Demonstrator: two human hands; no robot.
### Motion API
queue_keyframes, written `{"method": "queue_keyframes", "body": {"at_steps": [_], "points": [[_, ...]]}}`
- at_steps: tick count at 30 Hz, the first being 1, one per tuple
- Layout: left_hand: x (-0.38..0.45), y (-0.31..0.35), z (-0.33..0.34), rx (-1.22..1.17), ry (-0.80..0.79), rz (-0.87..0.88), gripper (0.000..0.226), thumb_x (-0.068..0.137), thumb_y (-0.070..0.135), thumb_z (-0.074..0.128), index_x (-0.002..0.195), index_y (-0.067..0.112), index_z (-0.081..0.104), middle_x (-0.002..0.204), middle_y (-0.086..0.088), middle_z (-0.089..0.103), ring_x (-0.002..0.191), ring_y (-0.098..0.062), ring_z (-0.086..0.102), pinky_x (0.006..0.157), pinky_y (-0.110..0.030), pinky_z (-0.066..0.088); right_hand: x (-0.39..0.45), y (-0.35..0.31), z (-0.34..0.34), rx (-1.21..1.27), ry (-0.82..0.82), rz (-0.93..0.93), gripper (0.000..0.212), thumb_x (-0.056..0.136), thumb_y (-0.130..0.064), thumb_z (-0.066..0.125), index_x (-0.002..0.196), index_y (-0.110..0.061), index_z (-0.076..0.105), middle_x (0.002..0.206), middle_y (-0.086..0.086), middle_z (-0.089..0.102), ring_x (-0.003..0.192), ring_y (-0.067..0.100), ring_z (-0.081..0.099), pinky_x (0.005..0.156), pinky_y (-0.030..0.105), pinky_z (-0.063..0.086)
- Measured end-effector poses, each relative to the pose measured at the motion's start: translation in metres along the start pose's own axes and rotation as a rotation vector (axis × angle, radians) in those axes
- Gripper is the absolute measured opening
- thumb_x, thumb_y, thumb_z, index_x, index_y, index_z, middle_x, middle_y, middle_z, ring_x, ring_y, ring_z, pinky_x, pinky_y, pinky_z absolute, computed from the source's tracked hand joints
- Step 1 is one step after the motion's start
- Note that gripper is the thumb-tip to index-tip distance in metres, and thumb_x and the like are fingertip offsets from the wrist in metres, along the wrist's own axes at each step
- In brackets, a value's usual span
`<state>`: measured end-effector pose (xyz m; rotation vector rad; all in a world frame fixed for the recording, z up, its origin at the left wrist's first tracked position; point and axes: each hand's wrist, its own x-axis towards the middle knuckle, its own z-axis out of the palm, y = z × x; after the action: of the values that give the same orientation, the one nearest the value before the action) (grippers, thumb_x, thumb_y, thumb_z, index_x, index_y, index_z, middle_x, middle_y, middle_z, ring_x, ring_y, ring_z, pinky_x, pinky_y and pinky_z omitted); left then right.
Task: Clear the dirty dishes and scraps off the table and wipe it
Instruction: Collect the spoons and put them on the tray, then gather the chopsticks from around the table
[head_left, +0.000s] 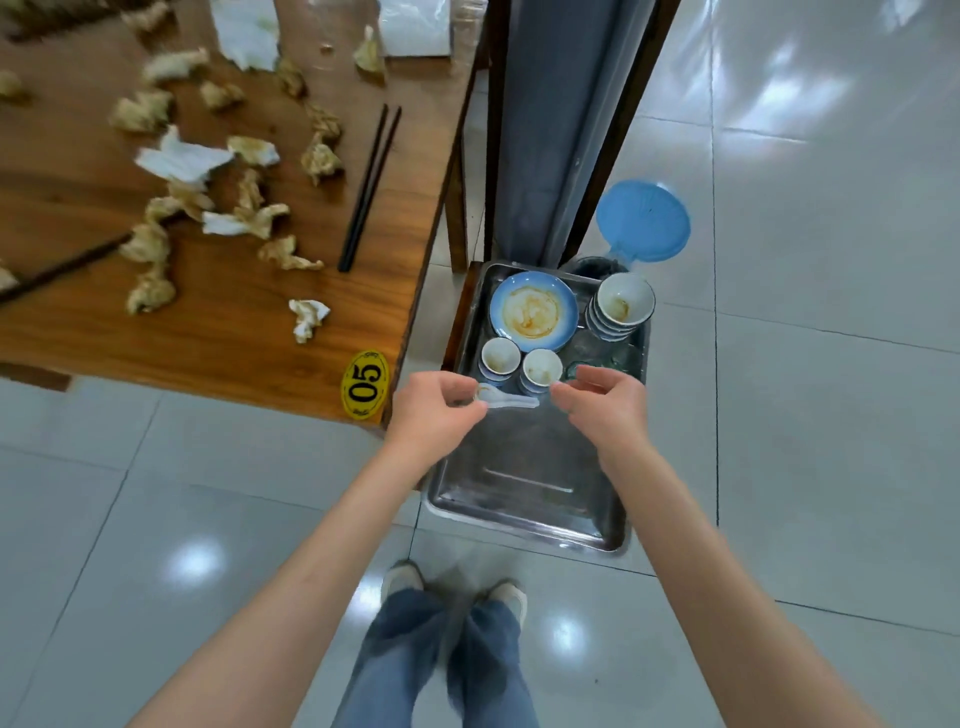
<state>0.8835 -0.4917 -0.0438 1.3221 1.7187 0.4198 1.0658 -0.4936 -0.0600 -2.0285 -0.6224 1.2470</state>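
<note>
A steel tray sits beside the wooden table. In it are a stained blue plate, a stack of bowls and two small cups. My left hand pinches the bowl end of a white spoon above the tray. My right hand hovers by the spoon's handle tip with fingers curled; whether it touches the spoon is unclear. On the table lie several crumpled soiled napkins and a pair of black chopsticks.
A blue bin lid stands behind the tray, over a dark bin. A chair with a grey back stands at the table's right edge. A yellow "05" tag marks the table corner. Another dark chopstick lies at left.
</note>
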Motion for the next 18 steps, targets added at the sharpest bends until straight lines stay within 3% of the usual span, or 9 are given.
{"method": "queue_keyframes", "body": {"at_steps": [6,9,12,16,18], "points": [[-0.064,0.015,-0.065,-0.075,0.061,0.041,0.048,0.076,0.022,0.076,0.122,0.017,0.062,0.116,0.004,0.066,0.094,-0.004,0.061,0.081,-0.015,0.048,-0.068,-0.055,-0.013,-0.125,-0.324,-0.220,0.057,0.070,-0.024,0.081,0.122,-0.024,0.057,0.105,-0.009,0.064,0.087,-0.002,0.062,0.061,0.015,0.047],[-0.084,0.009,-0.104,-0.118,0.145,0.054,0.052,0.074,0.022,0.078,0.123,0.019,0.061,0.119,0.005,0.065,0.099,-0.006,0.063,0.089,-0.027,0.052,-0.094,-0.077,0.002,-0.212,-0.424,-0.287,0.064,0.073,-0.023,0.079,0.131,-0.021,0.051,0.118,-0.003,0.061,0.101,0.010,0.060,0.074,0.022,0.051],[-0.094,-0.001,-0.145,-0.131,0.245,0.083,0.051,0.074,0.024,0.079,0.121,0.025,0.062,0.118,0.011,0.064,0.097,0.000,0.061,0.084,-0.024,0.053,-0.112,-0.096,0.029,-0.293,-0.483,-0.376,0.066,0.075,-0.025,0.077,0.134,-0.021,0.048,0.126,0.001,0.058,0.113,0.019,0.055,0.092,0.034,0.049],[-0.095,-0.021,-0.196,-0.157,0.341,0.069,0.048,0.075,0.026,0.078,0.120,0.032,0.062,0.117,0.016,0.061,0.097,0.003,0.058,0.077,-0.016,0.050,-0.129,-0.123,0.079,-0.342,-0.514,-0.462,0.064,0.074,-0.031,0.077,0.132,-0.024,0.050,0.123,-0.005,0.059,0.109,0.014,0.055,0.082,0.023,0.047],[-0.090,-0.032,-0.218,-0.169,0.362,0.052,0.048,0.075,0.026,0.078,0.120,0.030,0.061,0.120,0.012,0.061,0.103,-0.002,0.059,0.082,-0.021,0.052,-0.134,-0.134,0.105,-0.352,-0.512,-0.476,0.063,0.074,-0.031,0.077,0.131,-0.025,0.050,0.121,-0.006,0.059,0.107,0.012,0.056,0.079,0.022,0.046]]}}
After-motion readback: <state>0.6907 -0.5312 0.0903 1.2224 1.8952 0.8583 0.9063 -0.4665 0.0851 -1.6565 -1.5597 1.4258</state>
